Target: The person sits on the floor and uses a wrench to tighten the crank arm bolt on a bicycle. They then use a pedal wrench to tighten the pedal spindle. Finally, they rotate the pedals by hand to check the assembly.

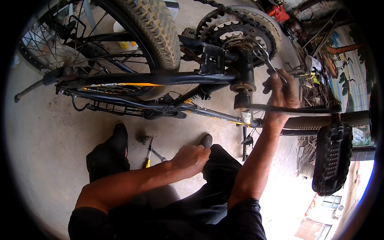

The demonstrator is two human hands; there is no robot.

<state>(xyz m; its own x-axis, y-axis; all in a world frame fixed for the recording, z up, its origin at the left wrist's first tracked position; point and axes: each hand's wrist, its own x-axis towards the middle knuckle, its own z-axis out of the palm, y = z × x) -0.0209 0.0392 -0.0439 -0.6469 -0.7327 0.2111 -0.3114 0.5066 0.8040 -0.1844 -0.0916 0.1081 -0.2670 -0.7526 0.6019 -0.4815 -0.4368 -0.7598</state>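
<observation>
My right hand (283,94) has its fingers closed round a shiny metal wrench (264,56). The wrench's far end reaches the chainrings (216,30) beside the black bottom bracket shell (243,66) of a bicycle; its exact seat is hard to see. The crank arm (296,108) crosses in front of my right wrist, with a black pedal (334,160) at its end. Lower down, my left hand (190,160) is closed in a fist near my right knee and shoe (206,141). Whatever it holds, if anything, is hidden.
The bicycle's black frame (192,78) and knobbly rear tyre (160,36) span the upper view. On the concrete floor lie a yellow-handled screwdriver (149,154), a small wrench (158,155) and a dark clump (143,139). Sticks and clutter (314,90) line the right side.
</observation>
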